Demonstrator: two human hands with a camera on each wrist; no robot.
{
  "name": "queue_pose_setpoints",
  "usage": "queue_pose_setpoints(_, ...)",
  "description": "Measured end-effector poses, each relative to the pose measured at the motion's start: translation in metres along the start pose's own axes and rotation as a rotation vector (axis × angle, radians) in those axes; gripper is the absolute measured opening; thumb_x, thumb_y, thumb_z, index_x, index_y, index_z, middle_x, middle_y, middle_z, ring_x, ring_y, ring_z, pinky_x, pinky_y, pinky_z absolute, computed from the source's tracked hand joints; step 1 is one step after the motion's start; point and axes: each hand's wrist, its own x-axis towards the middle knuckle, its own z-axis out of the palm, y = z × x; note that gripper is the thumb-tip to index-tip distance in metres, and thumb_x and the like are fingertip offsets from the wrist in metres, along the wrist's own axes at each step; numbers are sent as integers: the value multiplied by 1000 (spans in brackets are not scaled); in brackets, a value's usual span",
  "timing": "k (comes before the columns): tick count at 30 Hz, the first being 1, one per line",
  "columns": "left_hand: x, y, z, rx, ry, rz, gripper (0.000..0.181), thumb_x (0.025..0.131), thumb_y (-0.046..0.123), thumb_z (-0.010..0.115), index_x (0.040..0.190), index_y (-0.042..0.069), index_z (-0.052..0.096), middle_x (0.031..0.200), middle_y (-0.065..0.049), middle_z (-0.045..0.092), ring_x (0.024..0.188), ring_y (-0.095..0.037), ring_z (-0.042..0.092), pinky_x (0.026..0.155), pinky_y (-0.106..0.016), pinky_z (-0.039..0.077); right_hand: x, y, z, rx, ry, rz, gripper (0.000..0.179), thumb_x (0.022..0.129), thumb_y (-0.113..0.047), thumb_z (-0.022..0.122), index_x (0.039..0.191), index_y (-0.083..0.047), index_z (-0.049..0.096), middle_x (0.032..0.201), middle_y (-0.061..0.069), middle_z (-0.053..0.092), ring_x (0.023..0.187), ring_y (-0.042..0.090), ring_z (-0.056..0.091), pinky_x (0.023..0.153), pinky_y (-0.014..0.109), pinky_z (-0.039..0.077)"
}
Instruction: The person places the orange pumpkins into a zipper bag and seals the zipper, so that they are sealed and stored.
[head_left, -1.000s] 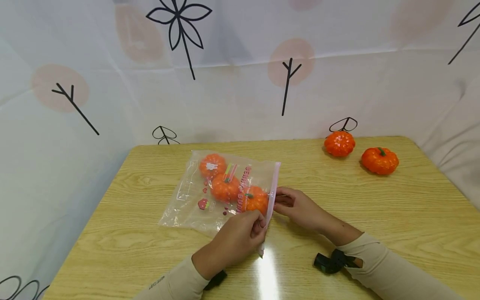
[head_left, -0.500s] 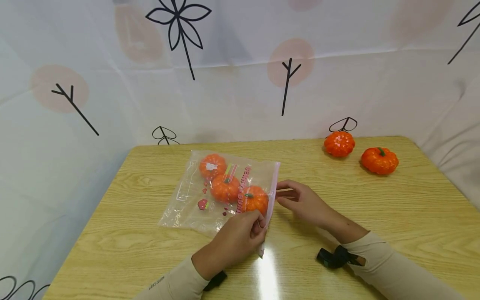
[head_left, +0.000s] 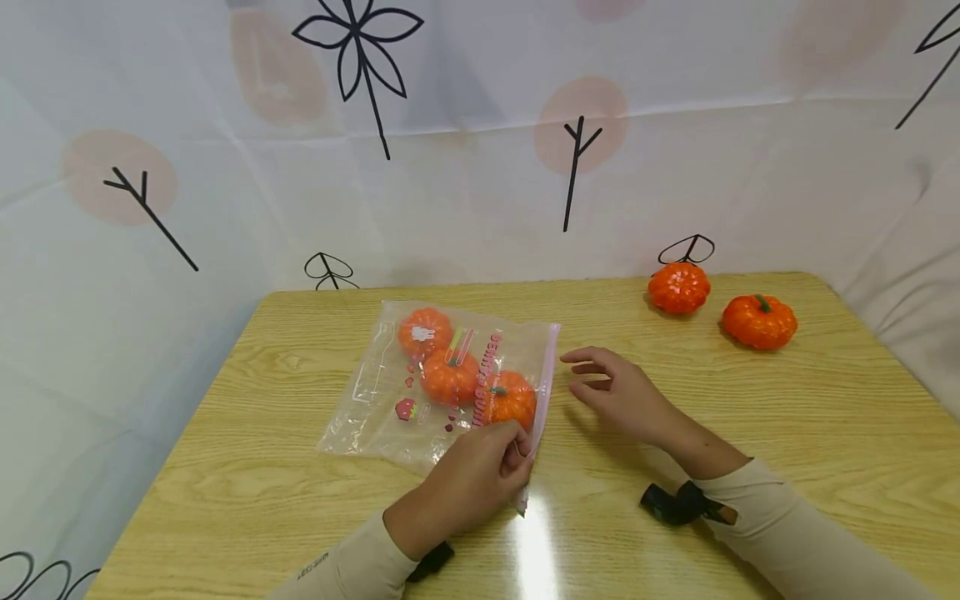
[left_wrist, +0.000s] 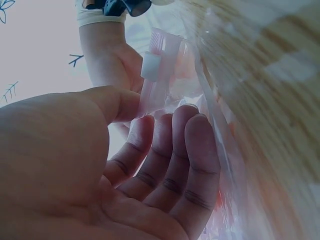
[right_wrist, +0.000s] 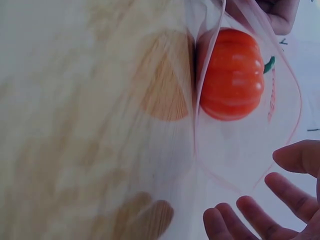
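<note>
A clear printed zip bag (head_left: 367, 429) with a pink zip edge (head_left: 551, 354) lies on the table, three small orange toy pumpkins (head_left: 450, 377) inside it. My left hand (head_left: 476, 471) pinches the near end of that edge between thumb and fingers. In the left wrist view, a white slider (left_wrist: 151, 66) sits on the zip strip just past the fingertips. Right of the bag's mouth, my right hand (head_left: 618, 393) hovers with fingers spread, touching nothing. The right wrist view looks into the gaping mouth, where one pumpkin (right_wrist: 232, 75) sits close to the opening.
Two more orange pumpkins, one at the back edge (head_left: 678, 288) and one slightly nearer (head_left: 760, 322), stand at the right rear of the wooden table (head_left: 247, 467). Behind it hangs a white cloth (head_left: 465, 208) printed with plants.
My right hand has drawn away from the bag's mouth, shifting right and slightly back, and its fingers have parted from the pink edge. My left hand and the bag have hardly moved.
</note>
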Motion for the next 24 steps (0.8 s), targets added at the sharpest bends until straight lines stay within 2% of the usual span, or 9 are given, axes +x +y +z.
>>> queue_pose_setpoints(4, 0, 0, 0, -8, -3, -6, 7, 94, 19, 67, 90, 18, 61, 74, 12, 51, 65, 2, 46, 59, -13, 42, 2, 3, -6, -58, 42, -2, 38, 96, -8, 64, 132, 0, 56, 137, 22, 56, 124, 43, 57, 96, 52, 53)
queue_pose_setpoints(9, 0, -1, 0, -9, -6, -4, 8, 94, 19, 67, 90, 18, 60, 73, 12, 51, 65, 2, 45, 58, -13, 41, 7, 8, -20, -184, 80, -16, 40, 96, -9, 65, 134, 0, 56, 136, 23, 55, 125, 44, 53, 97, 57, 50)
queue_pose_setpoints(19, -1, 0, 0, 20, 4, 8, 8, 94, 20, 67, 90, 18, 60, 74, 13, 51, 66, 2, 45, 59, -12, 41, 20, 18, -55, -577, 133, -80, 46, 92, -13, 69, 134, 1, 56, 136, 30, 52, 125, 50, 48, 100, 66, 42)
queue_pose_setpoints(24, -1, 0, 0, 31, 12, 14, 8, 94, 20, 67, 90, 18, 61, 74, 13, 51, 66, 2, 45, 59, -12, 41, 25, 26, -72, -770, 135, -67, 50, 93, -18, 69, 138, -1, 54, 141, 33, 45, 128, 54, 43, 98, 72, 39)
